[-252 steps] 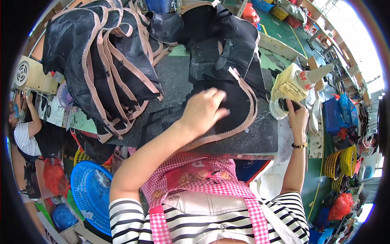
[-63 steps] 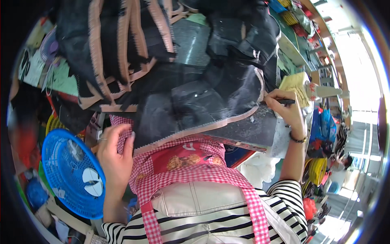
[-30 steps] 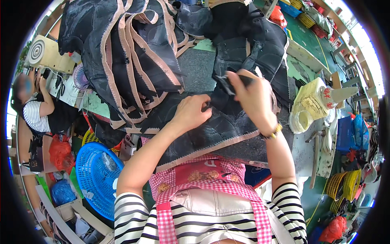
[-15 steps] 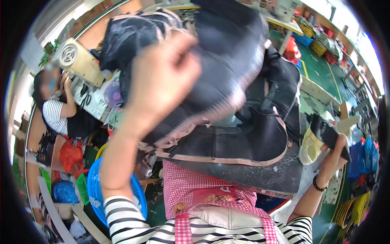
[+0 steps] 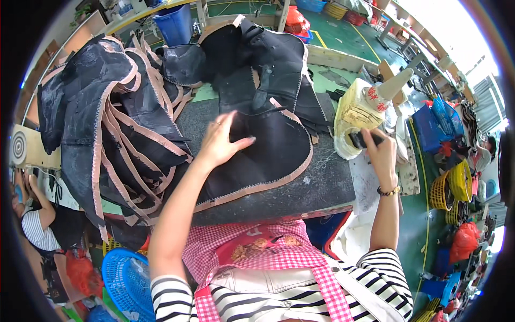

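A black fabric piece [image 5: 263,161] lies flat before me, with a pink zigzag-stitched band along its curved edge. My left hand [image 5: 219,144] rests on it or just over it, fingers spread and holding nothing. At the right, my right hand [image 5: 382,155] grips what looks like a black brush [image 5: 366,140]. The brush is at the round side opening of a cream plastic container [image 5: 351,115] with a pale cone-shaped spout; its tip is hidden. Under the fabric is a dark, scuffed work board [image 5: 330,180].
Layered black pieces with pink edging form a pile [image 5: 88,123] at the left. More black pieces [image 5: 276,61] lie on the far side. A blue basket [image 5: 120,268] stands low left, near another person [image 5: 40,225]. Yellow baskets [image 5: 458,180] are on the right.
A black piece my left hand was swinging up to the left has joined the left pile. That hand is now over the piece beneath. My right hand has brought the brush to the container's opening.
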`<state>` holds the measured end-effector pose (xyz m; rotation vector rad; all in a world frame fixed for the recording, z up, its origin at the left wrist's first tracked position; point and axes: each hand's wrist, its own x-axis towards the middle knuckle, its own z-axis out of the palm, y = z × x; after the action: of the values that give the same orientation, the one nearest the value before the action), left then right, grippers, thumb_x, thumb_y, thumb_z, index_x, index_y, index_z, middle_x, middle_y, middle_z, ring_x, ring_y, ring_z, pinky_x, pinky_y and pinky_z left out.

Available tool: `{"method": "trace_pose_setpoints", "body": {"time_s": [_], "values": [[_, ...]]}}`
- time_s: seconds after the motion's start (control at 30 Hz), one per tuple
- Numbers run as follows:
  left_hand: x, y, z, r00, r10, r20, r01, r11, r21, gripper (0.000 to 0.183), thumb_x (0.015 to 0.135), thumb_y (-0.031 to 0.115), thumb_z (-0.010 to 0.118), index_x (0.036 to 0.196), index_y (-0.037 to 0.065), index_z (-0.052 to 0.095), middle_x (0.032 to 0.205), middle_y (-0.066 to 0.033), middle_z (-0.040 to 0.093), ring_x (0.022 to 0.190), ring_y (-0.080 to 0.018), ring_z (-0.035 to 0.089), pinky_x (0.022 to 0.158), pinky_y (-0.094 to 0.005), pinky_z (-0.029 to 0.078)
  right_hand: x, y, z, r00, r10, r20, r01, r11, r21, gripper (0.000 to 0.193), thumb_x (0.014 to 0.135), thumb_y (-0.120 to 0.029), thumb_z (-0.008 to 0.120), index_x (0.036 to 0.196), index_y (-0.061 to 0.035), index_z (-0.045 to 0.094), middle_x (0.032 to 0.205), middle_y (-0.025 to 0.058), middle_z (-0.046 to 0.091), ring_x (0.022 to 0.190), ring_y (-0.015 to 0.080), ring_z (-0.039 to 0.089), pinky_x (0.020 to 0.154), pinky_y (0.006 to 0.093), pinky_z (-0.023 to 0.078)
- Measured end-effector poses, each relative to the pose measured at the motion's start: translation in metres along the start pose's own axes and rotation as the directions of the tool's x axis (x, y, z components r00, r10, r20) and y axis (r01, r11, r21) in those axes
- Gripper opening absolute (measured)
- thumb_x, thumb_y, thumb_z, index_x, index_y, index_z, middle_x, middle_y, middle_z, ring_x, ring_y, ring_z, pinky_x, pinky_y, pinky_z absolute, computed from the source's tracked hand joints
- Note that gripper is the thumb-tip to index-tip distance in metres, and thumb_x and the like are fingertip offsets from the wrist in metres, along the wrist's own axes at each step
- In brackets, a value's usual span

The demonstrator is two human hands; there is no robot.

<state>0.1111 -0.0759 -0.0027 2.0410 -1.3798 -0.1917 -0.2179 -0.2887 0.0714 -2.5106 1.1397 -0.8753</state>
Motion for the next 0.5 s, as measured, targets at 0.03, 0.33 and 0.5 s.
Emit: {"method": "trace_pose_setpoints", "body": {"time_s": [0.03, 0.33, 0.5], "values": [[0.003, -0.013, 0.017, 1.000, -0.005, -0.028, 0.004, 0.999, -0.034, 0.081, 0.075, 0.042, 0.080, 0.133, -0.005, 0.049, 0.128, -0.0187, 0.054, 0.119, -0.0315, 0.051, 0.103, -0.0415, 0.039, -0.007, 0.000, 0.004, 1.000, -0.017, -0.011, 0.017, 0.999, 0.032, 0.037, 0.093, -0.029, 0.063, 0.078, 0.0043, 0.064, 0.053, 0.0099, 0.052, 0.045, 0.0122, 0.053, 0.047, 0.0352, 0.040], [0.004, 0.001, 0.028, 0.955, -0.288, 0.069, 0.271, 0.757, -0.595, 0.039, 0.072, 0.019, 0.084, 0.098, -0.002, 0.063, 0.079, -0.0054, 0.067, 0.065, -0.0126, 0.062, 0.057, -0.0267, 0.051, -0.004, -0.099, 0.049, 0.965, 0.077, 0.249, -0.215, 0.778, 0.590, 0.030, 0.094, -0.028, 0.066, 0.082, -0.0006, 0.070, 0.061, -0.0020, 0.058, 0.046, 0.0055, 0.054, 0.043, 0.0207, 0.039], [-0.021, -0.010, 0.013, 0.838, -0.501, 0.217, 0.525, 0.631, -0.571, 0.033, 0.077, 0.020, 0.082, 0.085, -0.004, 0.061, 0.068, -0.0027, 0.059, 0.053, -0.0100, 0.056, 0.042, -0.0244, 0.046, 0.016, -0.113, 0.136, 0.922, -0.177, 0.344, -0.013, 0.874, 0.486, 0.031, 0.093, -0.028, 0.067, 0.080, 0.0005, 0.064, 0.058, 0.0043, 0.054, 0.047, 0.0106, 0.057, 0.046, 0.0271, 0.042]]}}
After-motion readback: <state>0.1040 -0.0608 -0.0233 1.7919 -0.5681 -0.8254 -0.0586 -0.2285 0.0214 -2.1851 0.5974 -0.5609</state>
